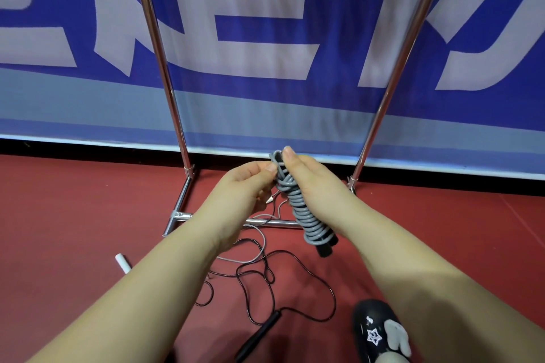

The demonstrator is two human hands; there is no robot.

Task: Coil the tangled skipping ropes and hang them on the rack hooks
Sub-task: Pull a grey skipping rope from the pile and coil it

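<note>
A grey skipping rope (306, 215) is wound in tight coils around its black handles, whose ends stick out at the bottom. My right hand (315, 180) grips the bundle along its upper right side, thumb on the top loop. My left hand (244, 186) pinches the rope near the top from the left. On the floor below lie a thin black rope (283, 286) in loose tangles with a black handle (259, 336), and a white rope (259, 244) with a white handle (122, 264). The chrome rack's poles (160, 62) rise on either side; its hooks are out of view.
The rack's base bars (265, 221) rest on the red floor just beyond the ropes. A blue banner with large white letters (265, 38) hangs behind the rack. A black shoe with a star charm (377, 330) stands at the lower right.
</note>
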